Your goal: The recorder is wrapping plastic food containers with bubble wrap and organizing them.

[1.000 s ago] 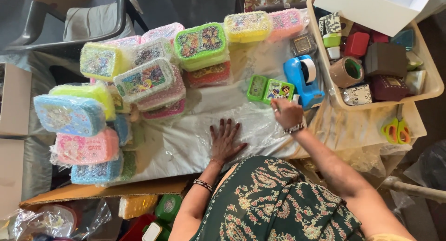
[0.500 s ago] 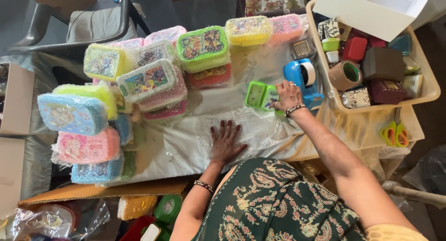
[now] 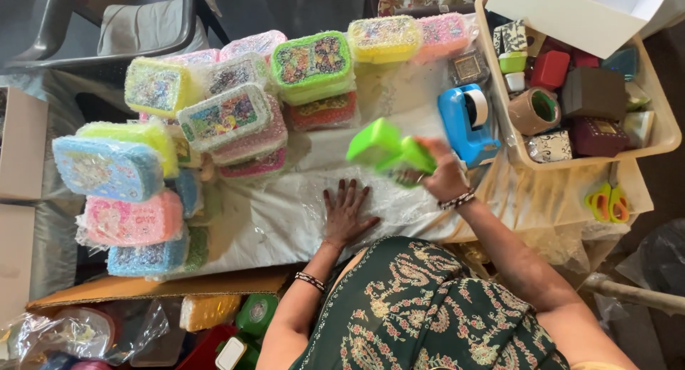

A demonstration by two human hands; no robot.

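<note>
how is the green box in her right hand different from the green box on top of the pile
The held green box is lifted off the table in the right hand and tilted; the piled green box lies flat on other boxes. The held box is blurred and looks plain green with no wrap that can be made out; the piled box shows a colourful picture lid under clear wrap. Both are bright green, rounded plastic boxes.

Table (image 3: 300, 227) under clear plastic sheet (image 3: 399, 106); wrapped lunch boxes (image 3: 221, 120), blue tape dispenser (image 3: 467, 124).

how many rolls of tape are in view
2: a white roll in the blue dispenser on the table, a brown roll in the cream basket. Others may be hidden.
</note>
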